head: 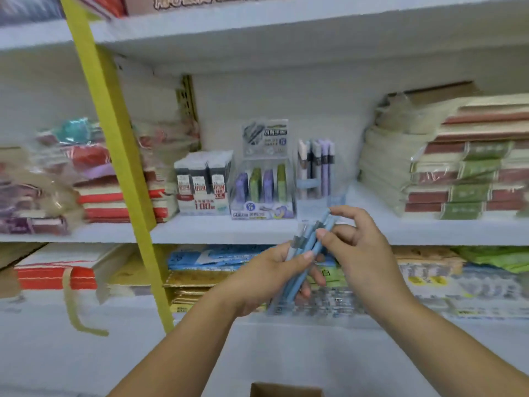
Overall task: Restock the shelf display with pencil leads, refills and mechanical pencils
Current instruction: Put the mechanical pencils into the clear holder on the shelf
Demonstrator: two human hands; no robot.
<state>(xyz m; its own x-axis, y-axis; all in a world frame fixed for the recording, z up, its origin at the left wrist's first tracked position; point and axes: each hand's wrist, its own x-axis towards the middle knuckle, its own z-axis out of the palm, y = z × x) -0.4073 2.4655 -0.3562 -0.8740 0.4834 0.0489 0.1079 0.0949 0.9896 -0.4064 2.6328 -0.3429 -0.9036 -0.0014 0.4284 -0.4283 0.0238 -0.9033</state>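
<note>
Pencils (pixel 305 255) tilt up-right, gripped by both hands

Not much legible here tbh, the shot's pretty smeared. Clearest thing is a big red "100" on the front of the white lead box (pixel 203 206), with a line of Chinese characters above it that I can't make out. The lead packs (pixel 200 179) standing in it have small red labels, maybe "100" too, not sure. The clear display case (pixel 263 214) beside it has a blue round badge (pixel 251 206) reading something like "96". Its header card (pixel 264 137) has bold Chinese lettering, too blurry to read. The cardboard box (pixel 200 2) up top shows large outlined characters, cut off by the frame.
</note>
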